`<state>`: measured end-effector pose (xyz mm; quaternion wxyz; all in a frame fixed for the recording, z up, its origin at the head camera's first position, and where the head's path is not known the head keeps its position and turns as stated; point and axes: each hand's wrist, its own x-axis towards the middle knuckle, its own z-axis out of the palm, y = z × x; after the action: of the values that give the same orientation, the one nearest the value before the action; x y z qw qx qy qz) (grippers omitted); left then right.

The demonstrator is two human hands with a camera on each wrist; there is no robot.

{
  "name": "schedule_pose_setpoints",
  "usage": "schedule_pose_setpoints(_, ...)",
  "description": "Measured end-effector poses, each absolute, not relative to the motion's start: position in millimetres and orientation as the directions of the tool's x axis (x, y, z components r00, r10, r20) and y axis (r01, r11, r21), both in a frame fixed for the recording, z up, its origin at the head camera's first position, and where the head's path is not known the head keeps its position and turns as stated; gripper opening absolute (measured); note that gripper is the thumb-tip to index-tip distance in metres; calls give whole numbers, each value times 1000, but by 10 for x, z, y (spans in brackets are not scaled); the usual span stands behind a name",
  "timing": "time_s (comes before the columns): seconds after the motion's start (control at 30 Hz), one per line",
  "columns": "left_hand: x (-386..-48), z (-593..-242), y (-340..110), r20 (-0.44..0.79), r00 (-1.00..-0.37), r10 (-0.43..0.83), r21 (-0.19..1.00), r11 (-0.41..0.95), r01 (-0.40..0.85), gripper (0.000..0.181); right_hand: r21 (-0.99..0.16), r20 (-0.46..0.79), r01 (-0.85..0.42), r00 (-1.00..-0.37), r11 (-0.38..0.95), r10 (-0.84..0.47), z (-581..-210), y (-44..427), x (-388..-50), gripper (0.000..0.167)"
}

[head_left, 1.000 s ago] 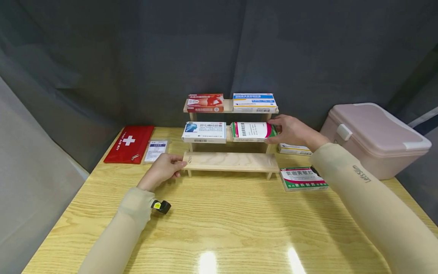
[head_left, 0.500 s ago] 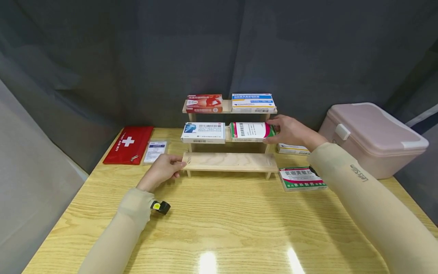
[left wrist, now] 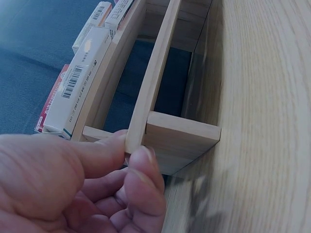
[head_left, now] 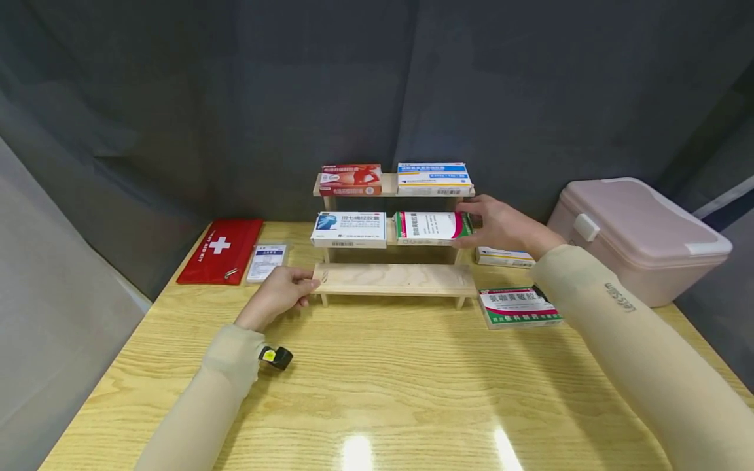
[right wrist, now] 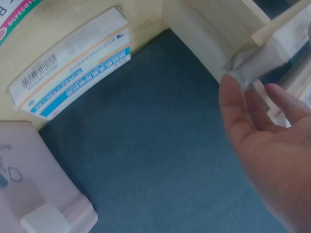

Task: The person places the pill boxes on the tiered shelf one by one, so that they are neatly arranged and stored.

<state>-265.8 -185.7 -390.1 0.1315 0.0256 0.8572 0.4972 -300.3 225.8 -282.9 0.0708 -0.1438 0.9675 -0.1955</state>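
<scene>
A three-tier wooden display rack (head_left: pixel 394 280) stands at mid-table in the head view. My left hand (head_left: pixel 284 292) pinches the left end of its lowest board between thumb and fingers, also plain in the left wrist view. On the middle tier, my right hand (head_left: pixel 501 226) holds the right end of a white, green and pink medicine box (head_left: pixel 432 226). A white and blue medicine box (head_left: pixel 350 229) lies to its left on that tier. On the top tier are a red medicine box (head_left: pixel 351 180) and a blue, white and yellow medicine box (head_left: pixel 432 178).
Right of the rack lie a green and white medicine box (head_left: pixel 518 307) and a white box (head_left: pixel 503 256), partly behind my right arm. A pink lidded case (head_left: pixel 642 242) stands beyond. At left are a red first aid pouch (head_left: pixel 220 252) and a small white packet (head_left: pixel 267 263).
The head view has shifted very slightly. Both hands keep their places on the rack and the box, and nothing else has visibly moved.
</scene>
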Motion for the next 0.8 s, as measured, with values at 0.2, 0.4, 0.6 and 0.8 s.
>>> schedule_pose_setpoints(0.2,-2663,-3913,-1857,-197,-965,175,862,499,-86,34,-380,-42,-275,-949,883,-313,-2685,2429,-2901,84)
schedule_pose_setpoints(0.4,-2665,-3914,-1859,-203,-964,173,862,498,-92,34,-330,-56,-240,-961,913,-273,-2566,2691,-2769,81)
schedule_pose_setpoints(0.6,-2668,-3909,-1875,-209,-963,171,861,499,-98,36,-302,-78,-246,-957,921,-281,-2545,2978,-2633,76)
schedule_pose_setpoints(0.8,-2665,-3898,-1862,-219,-960,175,861,498,-105,36,-337,-142,-208,-953,918,-268,-2639,3253,-2467,79)
